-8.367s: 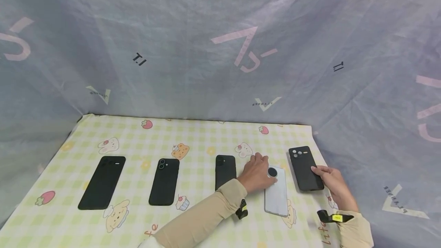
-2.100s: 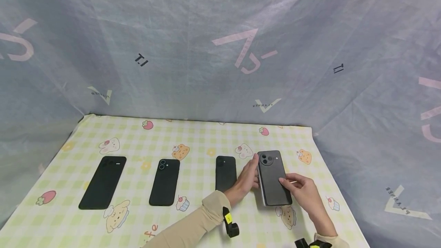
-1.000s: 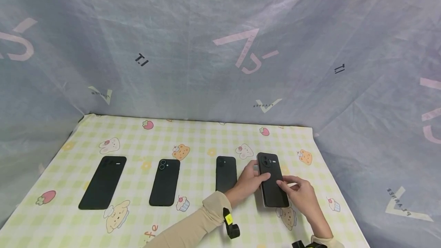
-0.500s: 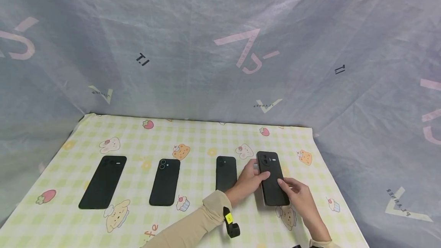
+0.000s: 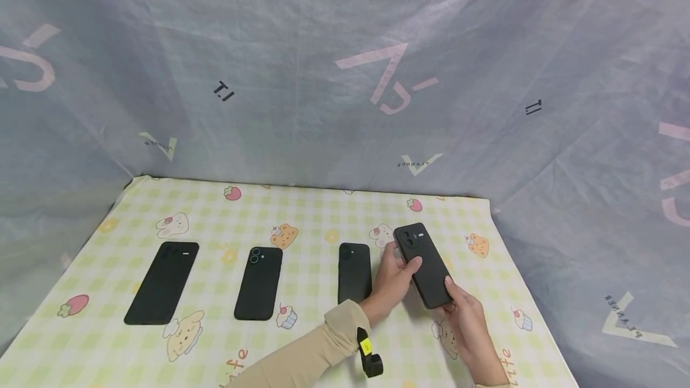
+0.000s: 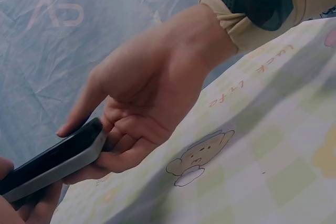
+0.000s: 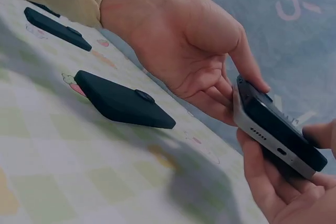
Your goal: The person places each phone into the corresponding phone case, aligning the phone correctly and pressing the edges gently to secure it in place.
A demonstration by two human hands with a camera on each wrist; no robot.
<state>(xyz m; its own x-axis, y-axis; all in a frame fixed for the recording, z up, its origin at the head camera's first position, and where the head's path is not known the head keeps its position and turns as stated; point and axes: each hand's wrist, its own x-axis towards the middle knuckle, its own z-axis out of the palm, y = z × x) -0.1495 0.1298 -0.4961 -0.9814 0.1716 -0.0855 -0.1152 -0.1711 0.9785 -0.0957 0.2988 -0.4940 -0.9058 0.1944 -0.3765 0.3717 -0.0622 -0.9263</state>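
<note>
A black phone case with camera cutouts lies over the back of a silver phone, both tilted and lifted off the table. Silver sides and the charging port show below the dark case in the right wrist view. My left hand grips the pair's left side, thumb on top and fingers beneath. My right hand pinches the lower right corner, thumb on the edge. In the left wrist view the right hand's fingers reach under the phone. The phone's screen side is hidden.
Several black phones or cases lie in a row to the left: one phone close by my left wrist, another farther left, and a larger black one at the far left. A checked tablecloth covers the table; a grey curtain hangs behind.
The case, formerly beside the silver phone, now covers its back. Over the last half second both hands have raised the pair and tilted it, its top swinging left.
</note>
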